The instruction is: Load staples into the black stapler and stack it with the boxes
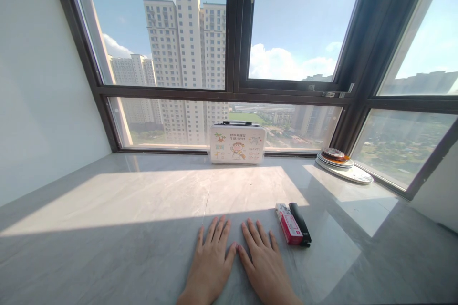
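1. Lower centre: the left hand [211,262] and right hand [263,267] lie flat, palms down, on a grey stone sill [107,228], fingers spread, thumbs touching, holding nothing.
2. Just right of the right hand, not touching it, a red pack [289,225] and a slim black bar [300,224] lie side by side.
3. Their long axes run up the frame, leaning slightly left; the right hand is nearer.
4. Upper centre: a printed plastic case [237,144] stands at the window; stacked plates [343,166] at right.

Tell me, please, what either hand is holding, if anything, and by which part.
Nothing is held: left hand and right hand lie flat on the sill.
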`<action>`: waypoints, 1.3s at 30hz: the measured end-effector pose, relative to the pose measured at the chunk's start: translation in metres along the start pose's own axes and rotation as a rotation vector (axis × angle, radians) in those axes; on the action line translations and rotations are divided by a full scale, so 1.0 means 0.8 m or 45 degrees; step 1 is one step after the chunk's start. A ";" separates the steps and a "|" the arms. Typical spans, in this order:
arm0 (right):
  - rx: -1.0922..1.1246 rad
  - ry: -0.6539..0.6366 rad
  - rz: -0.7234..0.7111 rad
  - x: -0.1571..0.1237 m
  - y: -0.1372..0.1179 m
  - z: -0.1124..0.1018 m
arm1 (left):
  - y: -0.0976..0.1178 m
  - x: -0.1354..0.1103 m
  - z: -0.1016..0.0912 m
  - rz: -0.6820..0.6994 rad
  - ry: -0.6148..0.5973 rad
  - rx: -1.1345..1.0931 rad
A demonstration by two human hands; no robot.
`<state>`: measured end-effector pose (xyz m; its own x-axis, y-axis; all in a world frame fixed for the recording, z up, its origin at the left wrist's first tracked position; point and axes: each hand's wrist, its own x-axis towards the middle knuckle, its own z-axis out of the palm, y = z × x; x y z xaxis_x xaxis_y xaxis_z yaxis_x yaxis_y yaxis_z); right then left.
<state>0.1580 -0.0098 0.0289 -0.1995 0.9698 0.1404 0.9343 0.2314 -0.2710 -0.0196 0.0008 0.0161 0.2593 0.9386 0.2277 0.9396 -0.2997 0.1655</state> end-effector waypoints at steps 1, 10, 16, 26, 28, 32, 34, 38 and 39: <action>0.000 0.001 0.000 -0.001 0.000 0.000 | 0.000 0.000 0.000 -0.002 -0.001 -0.001; -0.003 -0.001 -0.002 -0.001 -0.001 0.000 | 0.000 -0.001 0.002 0.001 0.010 -0.007; -0.018 -0.003 0.001 -0.001 -0.001 0.001 | 0.000 -0.002 0.003 -0.006 0.013 -0.006; 0.010 -0.026 0.017 0.000 -0.003 -0.002 | 0.002 -0.002 -0.002 -0.006 0.018 0.000; 0.008 -0.022 0.015 0.000 -0.003 -0.002 | 0.002 -0.003 -0.002 -0.008 0.014 -0.005; 0.006 -0.011 0.009 -0.001 -0.002 0.000 | 0.003 -0.003 0.000 -0.010 0.007 -0.003; 0.001 -0.013 0.008 -0.001 -0.002 0.001 | 0.002 -0.002 0.000 -0.013 0.005 -0.002; -0.003 -0.017 0.012 0.000 -0.001 0.001 | 0.002 -0.002 0.000 -0.012 -0.003 -0.017; -0.001 -0.018 0.012 0.000 -0.001 0.001 | 0.002 -0.002 0.000 -0.013 -0.005 -0.022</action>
<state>0.1570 -0.0100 0.0283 -0.1947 0.9730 0.1243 0.9365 0.2221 -0.2715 -0.0184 -0.0015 0.0162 0.2505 0.9424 0.2218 0.9383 -0.2927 0.1843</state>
